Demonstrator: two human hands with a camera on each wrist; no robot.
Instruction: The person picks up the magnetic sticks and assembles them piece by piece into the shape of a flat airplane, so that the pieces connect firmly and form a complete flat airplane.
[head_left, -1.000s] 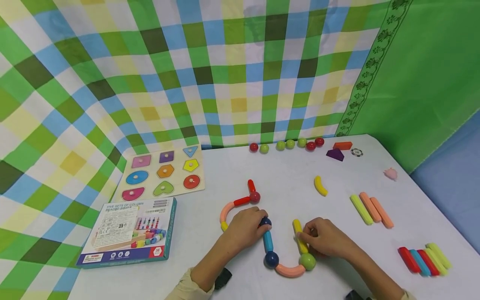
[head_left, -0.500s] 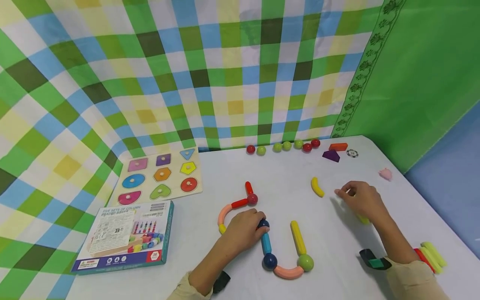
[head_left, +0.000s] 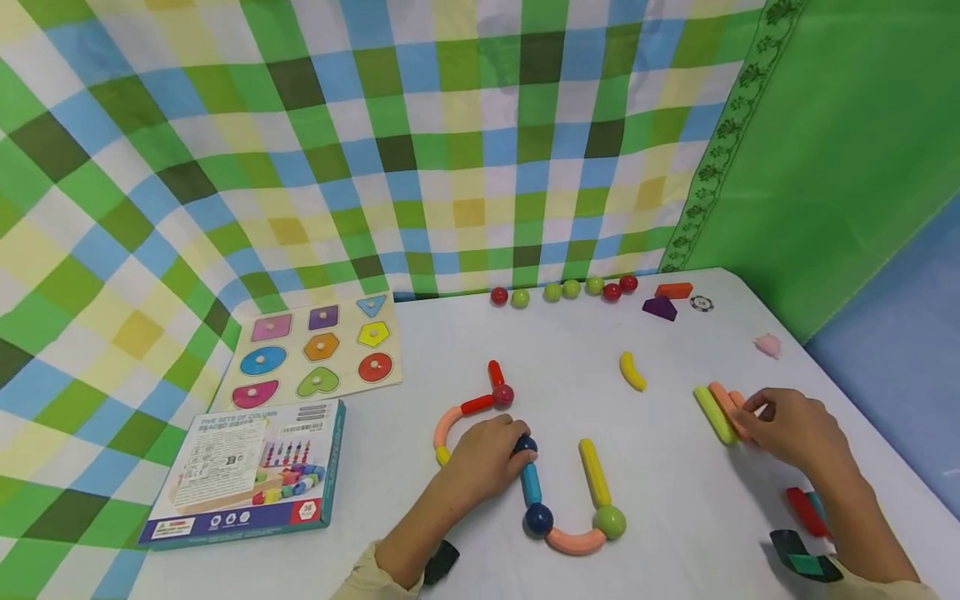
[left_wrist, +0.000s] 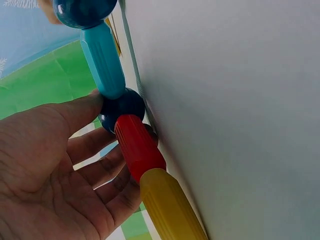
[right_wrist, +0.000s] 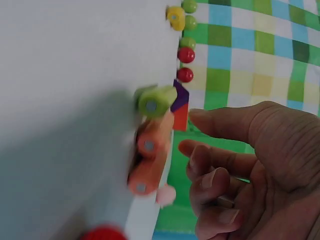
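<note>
My left hand (head_left: 480, 458) pinches a dark blue ball (left_wrist: 122, 107) between thumb and fingers. A light blue rod (left_wrist: 104, 60) meets that ball on one side, and a red rod (left_wrist: 139, 147) followed by a yellow rod (left_wrist: 172, 205) on the other. The joined chain runs on through another dark blue ball (head_left: 538, 520), a curved salmon rod (head_left: 576, 542) and a green ball (head_left: 611, 522) to an upright-lying yellow rod (head_left: 595, 472). My right hand (head_left: 798, 425) hovers at two salmon rods (right_wrist: 150, 142) beside a lime rod (right_wrist: 157, 101); its thumb and fingers are apart, holding nothing.
Red and green balls (head_left: 552, 292) line the back edge. A curved yellow rod (head_left: 632, 372) lies mid-right, and a red rod (head_left: 807, 512) by my right wrist. On the left are a shape puzzle board (head_left: 352, 367) and a flat toy box (head_left: 247, 471).
My right hand has left the yellow rod and moved right to the salmon rods, passing over the table. My left hand stays on the dark blue ball.
</note>
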